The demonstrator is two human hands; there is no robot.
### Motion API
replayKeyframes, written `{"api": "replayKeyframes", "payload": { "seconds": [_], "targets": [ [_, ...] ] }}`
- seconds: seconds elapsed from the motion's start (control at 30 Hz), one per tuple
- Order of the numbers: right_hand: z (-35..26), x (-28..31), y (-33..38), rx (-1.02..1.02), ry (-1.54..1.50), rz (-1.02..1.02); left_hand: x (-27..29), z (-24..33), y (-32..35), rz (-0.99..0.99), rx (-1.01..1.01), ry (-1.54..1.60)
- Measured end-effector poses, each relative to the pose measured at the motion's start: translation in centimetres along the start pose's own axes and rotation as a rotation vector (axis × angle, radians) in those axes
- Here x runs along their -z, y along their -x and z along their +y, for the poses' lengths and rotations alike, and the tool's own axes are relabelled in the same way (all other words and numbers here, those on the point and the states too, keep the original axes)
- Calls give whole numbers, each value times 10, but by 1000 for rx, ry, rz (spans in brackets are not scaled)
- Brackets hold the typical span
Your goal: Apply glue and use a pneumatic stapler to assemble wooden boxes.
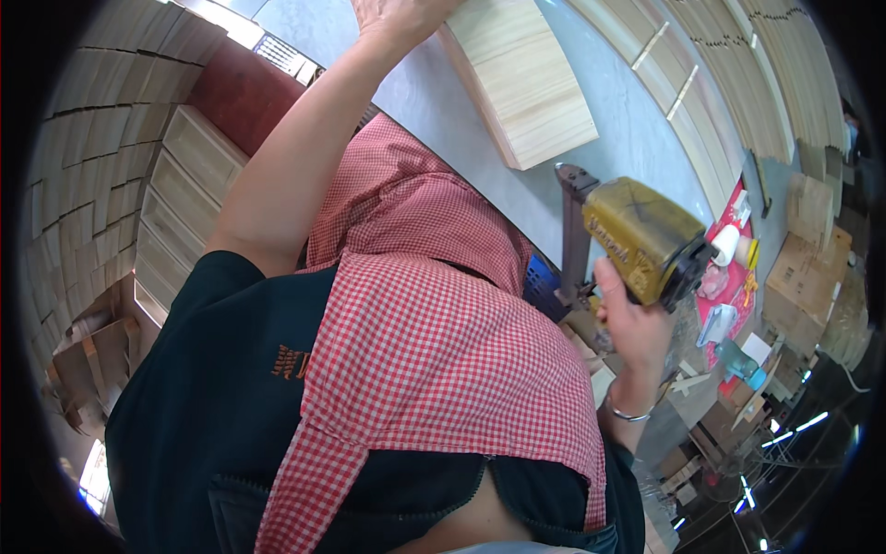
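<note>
My right hand (635, 323) is wrapped round the handle of a yellow and black staple gun (646, 231). The gun's nose is close to the near right corner of a pale wooden box (531, 88), and a gap shows between them. That box lies on a grey marble-patterned table (420, 92), smooth wooden face up. At the top edge of the picture, my left hand (401, 14) is by the box's far left end. Its fingers are cut off by the frame, so I cannot see whether they grip the wood.
Long wooden strips and frames (706, 83) are lined up along the table's right side. Stacked wooden pieces (92, 157) rise at the left, beside pale open frames (185, 180). A blue crate (544, 286) sits below the table edge. Cardboard boxes (808, 282) and a bottle (741, 365) are at right.
</note>
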State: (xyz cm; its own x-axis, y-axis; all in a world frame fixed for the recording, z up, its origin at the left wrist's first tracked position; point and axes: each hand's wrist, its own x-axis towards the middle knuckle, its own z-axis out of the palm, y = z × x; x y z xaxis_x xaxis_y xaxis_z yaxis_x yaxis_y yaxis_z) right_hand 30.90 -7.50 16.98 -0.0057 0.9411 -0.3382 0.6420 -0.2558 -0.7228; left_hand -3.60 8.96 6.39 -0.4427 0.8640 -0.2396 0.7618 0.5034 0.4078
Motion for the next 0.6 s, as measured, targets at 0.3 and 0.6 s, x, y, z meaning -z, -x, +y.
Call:
{"api": "replayKeyframes", "payload": {
  "seconds": [0.3,0.6],
  "targets": [
    [-41,13,-35,200,102,-89,-17,-9,-6,131,7,27],
    [-48,19,-44,115,217,-124,-16,-4,7,405,-130,206]
  ]
}}
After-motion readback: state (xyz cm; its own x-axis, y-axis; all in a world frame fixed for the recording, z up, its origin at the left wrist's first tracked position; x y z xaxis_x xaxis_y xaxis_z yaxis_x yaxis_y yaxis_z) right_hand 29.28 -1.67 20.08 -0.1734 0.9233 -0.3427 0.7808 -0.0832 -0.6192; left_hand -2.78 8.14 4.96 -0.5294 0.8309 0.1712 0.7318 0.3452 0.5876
